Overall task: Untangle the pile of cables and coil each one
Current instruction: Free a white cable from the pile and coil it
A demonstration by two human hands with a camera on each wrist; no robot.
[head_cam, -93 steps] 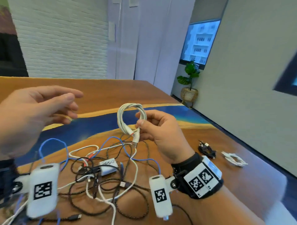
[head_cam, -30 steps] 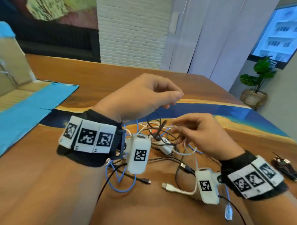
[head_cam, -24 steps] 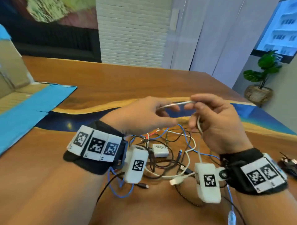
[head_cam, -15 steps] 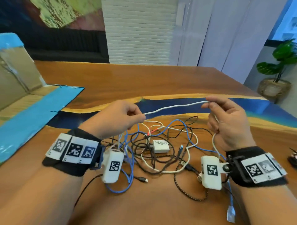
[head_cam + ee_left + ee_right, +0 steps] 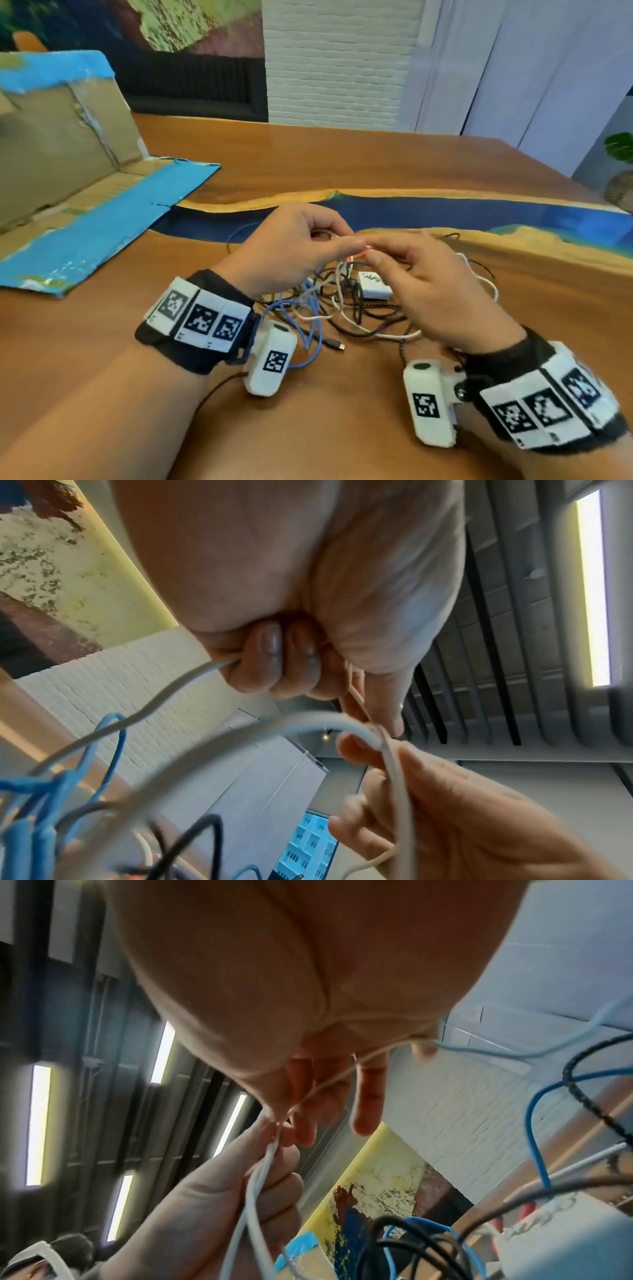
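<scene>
A tangled pile of cables [image 5: 342, 308] in blue, black and white lies on the wooden table [image 5: 342, 164] under my hands. Both hands meet just above it. My left hand [image 5: 334, 245] grips a white cable [image 5: 192, 680] in its curled fingers; the right wrist view shows two strands of this white cable [image 5: 255, 1183] side by side in that fist. My right hand [image 5: 380, 255] pinches the same cable, which bends over its forefinger as a loop [image 5: 363, 730]. A white charger block [image 5: 375, 289] sits in the pile beneath the right hand.
A flattened cardboard box with blue tape [image 5: 85, 205] lies at the left of the table. A blue resin strip [image 5: 479, 216] crosses the tabletop beyond the pile. A potted plant [image 5: 620, 150] stands on the floor at far right. A black plug end [image 5: 337, 346] lies near me.
Half a second ago my hands were apart with the white cable stretched between them. They have come together, and the cable is folded into a loop.
</scene>
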